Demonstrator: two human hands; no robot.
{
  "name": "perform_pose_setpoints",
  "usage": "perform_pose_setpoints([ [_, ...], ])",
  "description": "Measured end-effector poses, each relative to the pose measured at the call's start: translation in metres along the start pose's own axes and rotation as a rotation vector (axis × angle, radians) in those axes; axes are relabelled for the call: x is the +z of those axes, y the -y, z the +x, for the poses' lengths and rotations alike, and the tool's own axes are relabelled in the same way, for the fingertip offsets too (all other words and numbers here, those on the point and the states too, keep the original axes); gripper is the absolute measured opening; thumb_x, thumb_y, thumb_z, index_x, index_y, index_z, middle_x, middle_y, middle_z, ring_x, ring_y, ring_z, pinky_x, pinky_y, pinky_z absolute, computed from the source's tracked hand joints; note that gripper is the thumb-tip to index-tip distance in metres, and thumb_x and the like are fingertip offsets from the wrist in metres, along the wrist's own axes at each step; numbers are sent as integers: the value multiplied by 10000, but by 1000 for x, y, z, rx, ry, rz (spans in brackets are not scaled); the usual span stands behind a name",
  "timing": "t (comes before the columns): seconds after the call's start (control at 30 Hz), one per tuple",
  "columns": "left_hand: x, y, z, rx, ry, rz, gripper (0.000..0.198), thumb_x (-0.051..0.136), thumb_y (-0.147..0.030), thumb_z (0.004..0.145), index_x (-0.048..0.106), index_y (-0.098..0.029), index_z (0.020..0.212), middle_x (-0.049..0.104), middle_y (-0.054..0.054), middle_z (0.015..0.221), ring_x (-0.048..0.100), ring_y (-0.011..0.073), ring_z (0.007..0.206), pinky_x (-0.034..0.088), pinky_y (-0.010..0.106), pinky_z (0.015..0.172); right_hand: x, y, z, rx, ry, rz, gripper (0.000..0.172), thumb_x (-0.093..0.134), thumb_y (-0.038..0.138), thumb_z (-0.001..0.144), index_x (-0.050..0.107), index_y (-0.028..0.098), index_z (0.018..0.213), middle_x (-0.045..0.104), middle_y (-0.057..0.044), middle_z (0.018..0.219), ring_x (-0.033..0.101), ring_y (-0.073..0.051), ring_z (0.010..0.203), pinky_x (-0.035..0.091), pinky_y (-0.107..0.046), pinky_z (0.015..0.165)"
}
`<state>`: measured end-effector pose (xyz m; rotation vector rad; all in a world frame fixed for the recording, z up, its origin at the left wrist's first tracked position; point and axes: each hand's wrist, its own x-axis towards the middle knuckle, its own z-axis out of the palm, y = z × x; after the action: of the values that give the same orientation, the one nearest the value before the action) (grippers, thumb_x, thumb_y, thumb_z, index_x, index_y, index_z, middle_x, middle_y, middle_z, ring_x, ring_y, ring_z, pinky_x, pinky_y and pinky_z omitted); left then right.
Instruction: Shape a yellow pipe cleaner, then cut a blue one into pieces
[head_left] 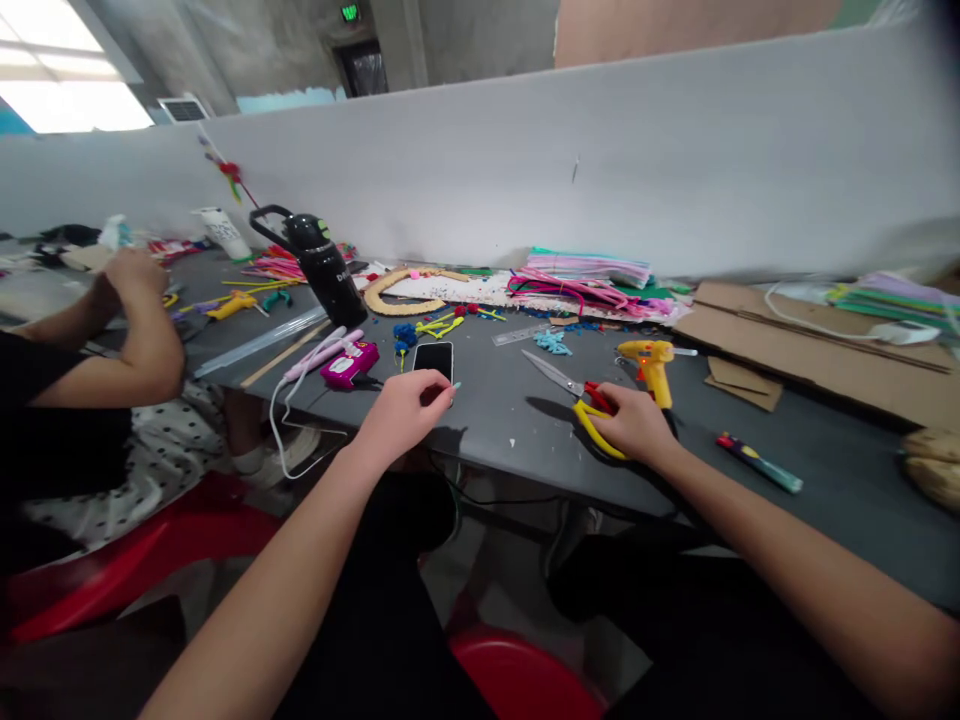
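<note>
My left hand (pixel 409 408) is closed in a pinch just in front of a dark-screened phone (pixel 434 359); a tiny light-blue piece (pixel 456 386) shows at its fingertips. In my right hand (pixel 634 425) are scissors (pixel 556 373) with red and yellow handles, their blades pointing up and left above the grey table (pixel 495 430). Small light-blue pieces (pixel 553 343) lie in a pile beyond the scissors. A yellow glue gun (pixel 651 368) stands just past my right hand.
A black bottle (pixel 330 270), a magenta box (pixel 350 366) and a pink tool with a white cord (pixel 324 352) are on the left. Cardboard (pixel 810 345) and a craft knife (pixel 759 462) lie at the right. Another person's hand (pixel 136 275) is at the far left.
</note>
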<state>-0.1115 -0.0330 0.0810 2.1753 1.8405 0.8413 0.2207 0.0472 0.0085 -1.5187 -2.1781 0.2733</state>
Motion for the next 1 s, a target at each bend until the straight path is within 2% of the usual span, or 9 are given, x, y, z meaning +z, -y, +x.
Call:
perform_pose_setpoints([
  [0.13,30,15,35,-82,92,152,222,570,-362,852,725,-209,812,718,54,815,628,190,741,431,279,653,-6,13,0,71,64,-113,296,566,507,780,524,222,711,633,-24,703,555,-183,653,275,-269,543],
  [0.23,41,21,52,-191,135,227,175,605,-330,806,739,-218,812,738,74,866,652,201,763,448,276,654,-12,22,2,106,157,-176,341,566,571,768,540,231,750,672,-47,766,590,-216,691,283,-277,535],
  [0.4,42,30,68,-277,196,279,141,650,-292,744,752,-223,815,750,84,886,673,225,825,476,280,693,-18,27,-2,83,239,-144,309,586,518,767,532,218,820,673,-70,808,593,-216,704,330,-278,556],
  [0.5,40,37,72,-267,227,275,140,664,-276,736,757,-217,822,749,84,891,671,221,849,481,269,721,-23,26,-8,26,218,-95,230,598,418,760,514,208,798,658,-61,796,576,-188,686,351,-273,586],
  [0.6,36,39,71,-195,161,209,192,596,-324,812,743,-202,812,739,82,847,653,209,802,461,272,698,-28,26,-18,4,155,-71,202,609,376,747,493,212,766,636,-34,753,557,-169,660,348,-268,585],
  [0.7,35,30,68,-167,51,125,414,468,-477,902,692,-192,702,687,61,708,603,191,684,420,287,638,-32,30,-31,15,85,-71,210,614,388,756,496,215,773,630,-20,742,560,-169,663,342,-269,584],
  [0.77,39,18,67,-157,8,62,525,442,-606,892,653,-186,657,645,41,651,565,173,640,400,280,615,-33,34,-39,45,55,-97,218,617,404,764,518,214,803,649,-28,778,577,-181,691,336,-274,578],
  [0.9,56,-10,68,-11,18,-157,515,609,-683,765,664,-182,870,680,42,868,557,157,729,424,260,665,-33,38,-55,100,20,-167,259,613,431,790,572,202,905,690,-64,902,622,-218,791,360,-291,602],
  [1.0,70,-26,71,5,7,-212,594,660,-688,721,630,-170,1009,657,72,1022,564,169,801,444,274,709,-31,38,-65,92,11,-188,316,619,431,796,595,194,1005,704,-77,983,643,-243,894,405,-304,672],
])
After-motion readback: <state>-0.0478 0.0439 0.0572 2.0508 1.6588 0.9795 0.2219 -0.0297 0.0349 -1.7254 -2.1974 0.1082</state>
